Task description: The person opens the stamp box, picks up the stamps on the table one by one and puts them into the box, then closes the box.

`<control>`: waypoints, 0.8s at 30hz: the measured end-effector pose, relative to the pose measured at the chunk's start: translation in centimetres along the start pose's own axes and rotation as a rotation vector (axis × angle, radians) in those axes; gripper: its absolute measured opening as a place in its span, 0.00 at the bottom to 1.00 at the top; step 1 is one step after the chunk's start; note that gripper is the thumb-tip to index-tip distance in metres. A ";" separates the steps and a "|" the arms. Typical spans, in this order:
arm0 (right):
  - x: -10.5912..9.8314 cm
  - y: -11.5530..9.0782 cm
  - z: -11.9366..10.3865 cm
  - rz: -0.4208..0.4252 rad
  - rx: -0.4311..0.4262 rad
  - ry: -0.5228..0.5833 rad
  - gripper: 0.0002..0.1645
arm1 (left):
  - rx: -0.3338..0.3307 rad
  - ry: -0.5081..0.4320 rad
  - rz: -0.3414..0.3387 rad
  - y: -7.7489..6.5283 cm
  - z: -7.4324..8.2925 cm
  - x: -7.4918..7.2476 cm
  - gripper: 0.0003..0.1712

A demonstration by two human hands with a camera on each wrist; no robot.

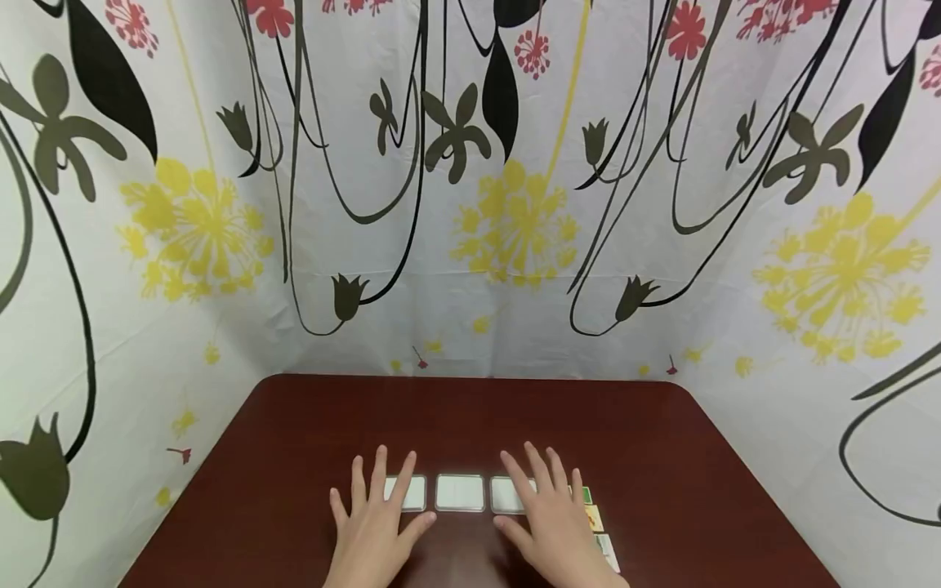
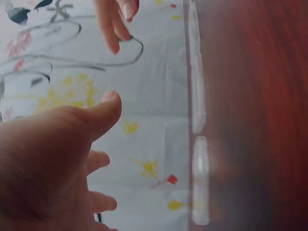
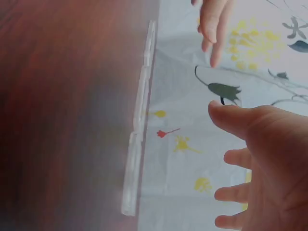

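Note:
Three flat, clear-edged rectangular cases with white faces lie in a row across the table. My left hand (image 1: pixel 373 527) is spread with straight fingers, partly covering the left case (image 1: pixel 416 495) in the head view. Between the two hands the middle case (image 1: pixel 460 493) shows whole. The right hand (image 1: pixel 557 527), fingers also spread, overlaps the right case (image 1: pixel 506 496) and partly hides several small cards. Of these, a yellow card (image 1: pixel 594 518) and a whitish card (image 1: pixel 608 552) show beside it. Both wrist views show the hands held above the tabletop, with nothing in them.
The dark red-brown table (image 1: pixel 662 457) has rounded far corners. Behind it and on both sides hangs a white cloth (image 1: pixel 470 327) printed with flowers. A green-edged card (image 1: pixel 587 495) lies at the far end of the card column.

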State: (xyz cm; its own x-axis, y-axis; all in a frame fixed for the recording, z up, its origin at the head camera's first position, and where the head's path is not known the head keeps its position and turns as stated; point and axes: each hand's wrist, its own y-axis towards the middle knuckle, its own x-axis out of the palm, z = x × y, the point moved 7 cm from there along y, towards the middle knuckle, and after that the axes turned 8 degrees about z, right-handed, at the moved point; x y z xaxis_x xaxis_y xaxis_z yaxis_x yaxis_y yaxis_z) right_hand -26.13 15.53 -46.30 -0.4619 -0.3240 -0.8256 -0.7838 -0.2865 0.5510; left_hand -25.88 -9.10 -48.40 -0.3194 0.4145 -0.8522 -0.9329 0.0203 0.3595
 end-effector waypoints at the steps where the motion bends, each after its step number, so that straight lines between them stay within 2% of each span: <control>1: -0.4 0.2 0.0 0.012 -0.015 0.004 0.53 | 0.015 0.004 0.004 0.2 0.2 -0.3 0.52; 8: -2.5 1.3 1.2 0.031 -0.102 0.028 0.44 | 0.169 0.029 0.050 1.5 2.9 -2.4 0.51; 11: -2.9 1.5 2.2 0.017 -0.132 0.040 0.40 | 0.230 0.006 0.047 2.0 4.4 -2.5 0.48; 14: -2.9 1.6 3.2 0.016 -0.162 0.054 0.35 | 0.295 -0.030 0.034 2.4 5.9 -1.8 0.46; 18: -2.5 1.9 3.7 0.051 -0.217 0.106 0.28 | 0.380 -0.048 0.015 3.2 7.4 -0.2 0.44; 24: -1.2 2.1 4.3 0.053 -0.280 0.144 0.21 | 0.485 0.016 -0.047 4.6 8.9 2.9 0.36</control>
State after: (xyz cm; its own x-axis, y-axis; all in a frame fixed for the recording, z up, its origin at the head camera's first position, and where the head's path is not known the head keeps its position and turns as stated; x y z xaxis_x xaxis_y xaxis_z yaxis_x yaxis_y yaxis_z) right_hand -29.03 19.22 -44.72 -0.4194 -0.4640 -0.7803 -0.6067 -0.4962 0.6211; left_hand -29.66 0.33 -45.82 -0.2846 0.3888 -0.8763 -0.7626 0.4621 0.4527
